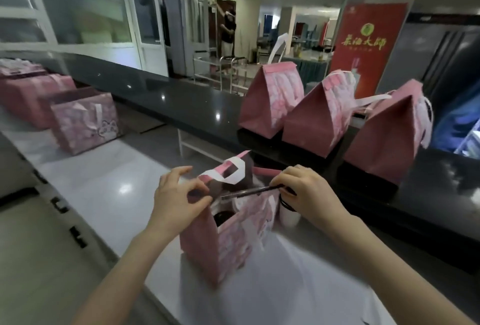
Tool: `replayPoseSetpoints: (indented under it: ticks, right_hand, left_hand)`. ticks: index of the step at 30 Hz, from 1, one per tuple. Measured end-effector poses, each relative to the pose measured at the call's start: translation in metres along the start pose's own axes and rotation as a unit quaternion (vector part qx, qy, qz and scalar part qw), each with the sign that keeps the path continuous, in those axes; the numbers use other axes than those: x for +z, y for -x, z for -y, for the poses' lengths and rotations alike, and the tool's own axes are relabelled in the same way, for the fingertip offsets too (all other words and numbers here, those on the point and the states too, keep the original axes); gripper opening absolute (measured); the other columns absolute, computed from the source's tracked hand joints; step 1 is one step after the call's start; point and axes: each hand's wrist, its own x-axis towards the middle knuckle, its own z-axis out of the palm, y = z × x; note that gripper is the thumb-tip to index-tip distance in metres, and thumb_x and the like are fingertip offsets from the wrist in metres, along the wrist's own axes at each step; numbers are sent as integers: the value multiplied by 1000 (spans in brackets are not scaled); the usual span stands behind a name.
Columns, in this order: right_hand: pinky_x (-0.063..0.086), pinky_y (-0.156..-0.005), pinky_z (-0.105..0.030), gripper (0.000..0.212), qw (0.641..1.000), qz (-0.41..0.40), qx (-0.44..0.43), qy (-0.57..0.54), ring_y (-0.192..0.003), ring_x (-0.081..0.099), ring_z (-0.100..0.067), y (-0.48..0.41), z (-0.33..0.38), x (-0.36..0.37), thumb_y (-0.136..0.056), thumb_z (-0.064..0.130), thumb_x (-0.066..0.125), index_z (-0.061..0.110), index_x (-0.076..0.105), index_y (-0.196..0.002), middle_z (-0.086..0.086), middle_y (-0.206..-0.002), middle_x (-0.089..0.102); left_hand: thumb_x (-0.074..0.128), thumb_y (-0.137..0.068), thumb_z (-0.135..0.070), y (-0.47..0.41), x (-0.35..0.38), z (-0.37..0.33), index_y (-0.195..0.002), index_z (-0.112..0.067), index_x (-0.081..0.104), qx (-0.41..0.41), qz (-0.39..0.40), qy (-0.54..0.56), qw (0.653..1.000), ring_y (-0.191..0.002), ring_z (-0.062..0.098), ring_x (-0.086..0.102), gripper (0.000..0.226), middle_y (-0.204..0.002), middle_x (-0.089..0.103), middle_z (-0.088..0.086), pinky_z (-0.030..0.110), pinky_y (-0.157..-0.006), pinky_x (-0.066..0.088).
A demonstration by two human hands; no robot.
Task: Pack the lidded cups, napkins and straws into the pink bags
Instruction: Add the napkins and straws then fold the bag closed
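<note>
An open pink bag (pixel 228 241) stands on the white counter (pixel 104 189) in front of me. My left hand (pixel 179 200) pinches the bag's left top edge. My right hand (pixel 306 192) holds a dark wrapped straw (pixel 249 192) across the bag's mouth. Inside the bag a dark cup lid (pixel 223 217) shows. A white lidded cup (pixel 288 213) stands just right of the bag, under my right hand. The bag's white handle (pixel 231 171) loops up at the back.
Three closed pink bags (pixel 270 101) (pixel 317 117) (pixel 387 132) stand on the raised dark ledge (pixel 181 101) behind. More pink bags (pixel 85 124) sit at the far left of the counter. A red banner (pixel 371 46) hangs behind; a person stands far back.
</note>
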Motion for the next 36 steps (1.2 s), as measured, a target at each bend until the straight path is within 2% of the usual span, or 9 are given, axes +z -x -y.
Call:
replayPoseSetpoints:
  ticks: [3,9,14,17,21,26,29,34,36]
  right_hand:
    - [52,-68,-38,21,1000,18,-11,2,-75,61,-25,-17,4,12,-70,1,79,14,76,-86,0,-84,69]
    - [51,-69,-36,24,999,27,-24,20,-71,61,-25,-43,10,30,-67,-4,77,15,76,-82,0,-79,68]
    - [46,-75,-35,23,996,76,-29,24,-81,60,-25,-56,26,52,-73,2,70,17,75,-88,-1,-86,69]
    - [45,-80,-34,25,993,110,-27,14,-89,59,-23,-62,33,66,-79,4,61,19,75,-94,0,-93,68]
    - [46,-82,-37,25,989,147,1,-7,-97,56,-20,-65,38,81,-83,8,61,21,73,-100,2,-100,67]
    - [50,-79,-25,25,976,204,59,-54,-96,58,-8,-64,39,91,-83,10,65,26,72,-100,10,-102,65]
    - [51,-81,-25,28,968,228,90,-57,-96,60,-8,-60,33,93,-82,12,67,29,71,-104,11,-107,65]
    - [49,-88,-23,21,982,154,94,-49,-102,56,-2,-46,19,82,-86,35,66,32,69,-106,15,-112,62]
    - [43,-95,-22,32,985,126,105,-45,-113,49,-2,-37,9,73,-84,52,62,35,66,-111,16,-122,57]
  left_hand:
    - [80,-75,-31,-11,4,14,-110,-29,71,-23,105,53,993,-131,22,35,36,-138,44,0,35,-110,32]
    - [73,-75,-19,-32,-1,30,-144,-24,42,3,222,119,968,-122,4,38,77,-136,34,-10,10,-94,33]
    - [66,-64,-27,-48,-11,38,-149,-18,31,68,298,118,945,-125,5,37,92,-136,28,-13,5,-90,38]
    - [62,-61,-32,-55,-14,40,-151,-21,26,96,319,96,938,-130,6,30,98,-139,24,-17,17,-101,40]
    - [58,-57,-41,-61,-14,43,-150,-24,27,122,321,86,935,-131,4,22,100,-140,24,-18,15,-106,30]
    - [58,-61,-16,-68,-11,54,-149,-24,32,129,310,99,937,-134,5,21,92,-138,28,-22,13,-107,23]
    - [56,-63,-17,-68,-10,57,-147,-25,36,132,296,111,940,-134,5,20,87,-138,29,-23,16,-108,23]
    - [66,-75,-20,-64,-2,55,-140,-27,48,133,214,101,962,-133,5,22,68,-139,37,-18,19,-109,21]
    - [70,-80,-17,-60,0,53,-136,-29,53,130,167,102,972,-129,4,27,60,-133,41,-20,18,-107,21]
